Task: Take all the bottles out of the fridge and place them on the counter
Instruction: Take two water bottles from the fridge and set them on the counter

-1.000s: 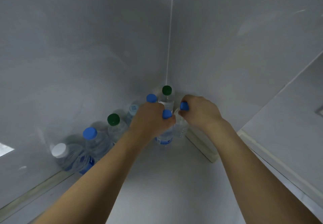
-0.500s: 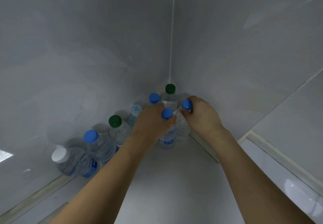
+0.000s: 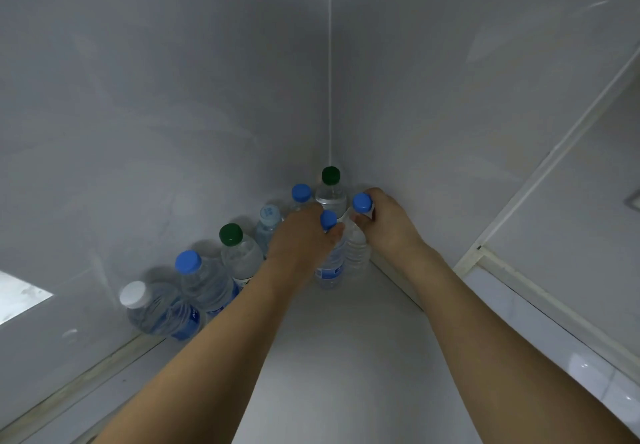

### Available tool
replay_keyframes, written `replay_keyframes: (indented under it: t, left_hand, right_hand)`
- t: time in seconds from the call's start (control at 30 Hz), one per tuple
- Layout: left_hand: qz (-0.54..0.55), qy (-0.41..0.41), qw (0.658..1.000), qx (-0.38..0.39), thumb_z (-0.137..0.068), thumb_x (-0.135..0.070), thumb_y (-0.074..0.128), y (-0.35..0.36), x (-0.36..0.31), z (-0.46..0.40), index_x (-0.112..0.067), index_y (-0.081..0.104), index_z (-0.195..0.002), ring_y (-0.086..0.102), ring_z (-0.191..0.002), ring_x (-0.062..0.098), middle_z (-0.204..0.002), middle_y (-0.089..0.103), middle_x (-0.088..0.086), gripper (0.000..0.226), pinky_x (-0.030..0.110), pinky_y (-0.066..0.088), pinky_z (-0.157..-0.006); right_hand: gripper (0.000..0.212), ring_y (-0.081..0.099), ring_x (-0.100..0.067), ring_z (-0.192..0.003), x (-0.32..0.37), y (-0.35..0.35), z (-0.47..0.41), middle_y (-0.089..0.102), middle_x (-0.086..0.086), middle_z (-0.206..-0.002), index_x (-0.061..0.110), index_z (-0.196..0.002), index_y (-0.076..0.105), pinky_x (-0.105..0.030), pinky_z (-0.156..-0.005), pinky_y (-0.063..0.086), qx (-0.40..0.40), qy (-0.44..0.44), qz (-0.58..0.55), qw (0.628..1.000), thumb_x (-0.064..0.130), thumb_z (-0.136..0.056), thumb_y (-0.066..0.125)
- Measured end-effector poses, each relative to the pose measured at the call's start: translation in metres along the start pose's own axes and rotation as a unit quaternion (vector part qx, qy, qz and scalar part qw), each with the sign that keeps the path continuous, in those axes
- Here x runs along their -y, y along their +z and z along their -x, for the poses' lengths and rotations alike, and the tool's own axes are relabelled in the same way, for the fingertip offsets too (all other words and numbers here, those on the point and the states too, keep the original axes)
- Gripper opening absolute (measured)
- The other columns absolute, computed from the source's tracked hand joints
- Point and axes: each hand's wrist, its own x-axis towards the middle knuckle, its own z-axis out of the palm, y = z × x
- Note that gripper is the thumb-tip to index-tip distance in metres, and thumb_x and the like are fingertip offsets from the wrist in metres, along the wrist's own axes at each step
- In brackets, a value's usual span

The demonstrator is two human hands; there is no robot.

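Several clear water bottles stand in a row on the grey counter (image 3: 332,357), running along the left wall into the corner. My left hand (image 3: 301,236) grips the neck of a blue-capped bottle (image 3: 330,263). Beside it, my right hand (image 3: 384,222) grips the neck of another blue-capped bottle (image 3: 358,249) close to the right wall. Both bottles stand upright with their bases on the counter. Behind them are a green-capped bottle (image 3: 330,191) in the corner and a blue-capped one (image 3: 300,192). No fridge is in view.
Further left along the wall stand a pale-blue-capped bottle (image 3: 269,222), a green-capped bottle (image 3: 240,256), a blue-capped bottle (image 3: 204,281) and a white-capped bottle (image 3: 156,312). Grey walls meet in the corner. A white ledge (image 3: 554,333) runs along the right.
Both hands and their two bottles have stayed in the corner; my right hand's bottle cap now shows more fully above the fingers. The camera view has shifted slightly.
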Motion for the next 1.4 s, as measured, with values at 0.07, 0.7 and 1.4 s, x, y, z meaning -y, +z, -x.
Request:
replay_keyframes:
  t: [0.07,0.7,1.4]
  left_hand:
    - [-0.007,-0.001,1.0,0.002,-0.094,-0.041,0.054,0.002,0.0,0.001,-0.018,0.05,-0.093,0.058,-0.076,0.02,-0.082,0.057,0.0,0.024,0.031,0.044,-0.066]
    - [-0.155,0.07,0.985,-0.005,-0.095,-0.046,0.052,-0.041,-0.041,0.063,-0.01,0.043,-0.135,0.057,-0.112,0.027,-0.127,0.058,0.01,0.055,0.036,0.047,-0.087]
    - [-0.159,0.259,0.953,0.018,-0.098,-0.038,0.048,-0.042,-0.182,0.212,-0.011,0.03,-0.147,0.038,-0.134,0.03,-0.15,0.038,0.01,0.059,0.041,0.035,-0.106]
  right_hand:
    - [0.033,0.052,-0.017,-0.1,-0.002,0.001,-0.001,0.054,-0.008,-0.12,0.015,-0.126,0.05,-0.024,-0.085,0.04,0.006,0.001,-0.005,1.0,0.022,-0.095,0.06]
    - [0.057,0.047,-0.025,-0.126,0.01,-0.055,0.101,0.046,-0.011,-0.141,0.012,-0.146,0.036,-0.03,-0.1,0.039,0.011,0.035,0.082,0.996,0.031,-0.095,0.054]
    - [0.048,0.051,-0.028,-0.118,0.008,-0.18,0.321,0.049,-0.011,-0.134,0.01,-0.138,0.042,-0.034,-0.093,0.042,-0.113,0.116,0.178,0.971,0.028,-0.095,0.053]
